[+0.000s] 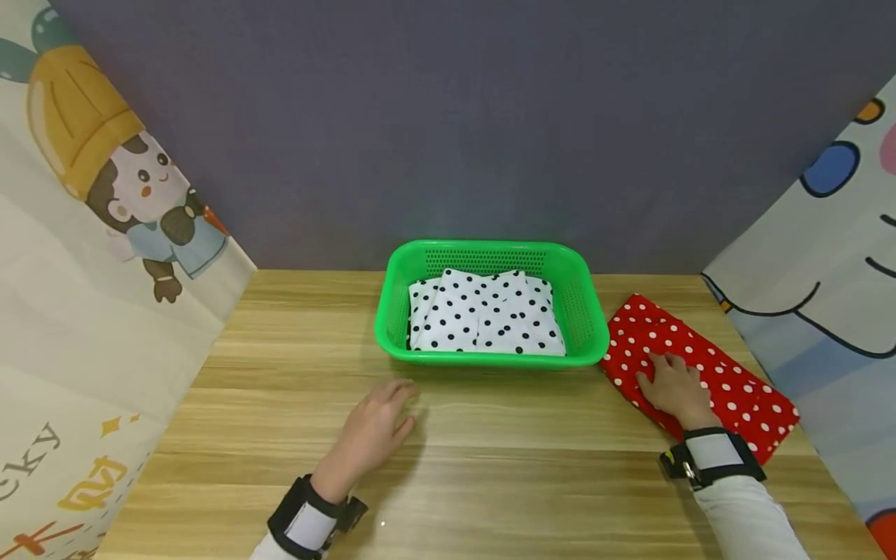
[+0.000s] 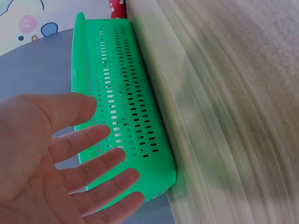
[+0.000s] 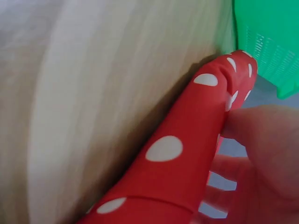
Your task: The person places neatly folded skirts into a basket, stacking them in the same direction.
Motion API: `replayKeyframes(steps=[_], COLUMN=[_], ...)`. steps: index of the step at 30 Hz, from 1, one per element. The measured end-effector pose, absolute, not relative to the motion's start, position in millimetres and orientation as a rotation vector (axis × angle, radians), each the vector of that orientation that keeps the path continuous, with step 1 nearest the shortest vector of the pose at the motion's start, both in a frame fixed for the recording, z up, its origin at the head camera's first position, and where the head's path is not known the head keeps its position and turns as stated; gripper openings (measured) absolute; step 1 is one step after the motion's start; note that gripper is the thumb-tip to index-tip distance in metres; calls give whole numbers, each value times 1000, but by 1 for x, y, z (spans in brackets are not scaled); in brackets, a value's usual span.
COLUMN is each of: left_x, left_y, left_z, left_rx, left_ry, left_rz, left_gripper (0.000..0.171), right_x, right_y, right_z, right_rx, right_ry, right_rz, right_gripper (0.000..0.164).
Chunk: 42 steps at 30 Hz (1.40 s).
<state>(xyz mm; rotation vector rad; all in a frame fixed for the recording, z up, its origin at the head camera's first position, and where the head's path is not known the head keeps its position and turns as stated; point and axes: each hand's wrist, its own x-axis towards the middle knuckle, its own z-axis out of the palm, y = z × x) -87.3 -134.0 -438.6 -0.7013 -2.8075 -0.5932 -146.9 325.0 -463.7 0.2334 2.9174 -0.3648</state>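
Observation:
A folded red cloth with white dots [image 1: 735,389] lies slantwise on the table, its far left corner close beside the green basket [image 1: 392,311]. My right hand [image 1: 675,389] is on top of this cloth, thumb and fingers spread loosely over it; in the right wrist view the thumb [image 3: 257,126] meets the cloth's upper side. Folded white cloth with black dots [image 1: 486,315] lies inside the basket. My left hand [image 1: 374,424] hovers in front of the basket's near left corner, holding nothing. The left wrist view shows its fingers [image 2: 98,172] extended in front of the basket wall.
The wooden table [image 1: 280,373] carries the basket and the red cloth. A dark grey panel [image 1: 448,124] rises behind the basket. Printed cartoon sheets hang at the left [image 1: 105,311] and right [image 1: 805,257] edges of the table.

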Motion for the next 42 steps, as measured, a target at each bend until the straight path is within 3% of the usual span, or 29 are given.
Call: replayKeyframes(steps=[22, 42], left_x=[-82, -75], left_y=[-120, -80], left_z=[-439, -440], left_rx=[-874, -1056], left_ry=[-2778, -2781], left_rz=[-549, -385], left_gripper=[44, 47], right_x=[-95, -40], right_y=[320, 311], right_z=[-471, -471], right_rx=[-17, -164], right_ry=[3074, 3054], right_rz=[-260, -211], right_gripper=[60, 57])
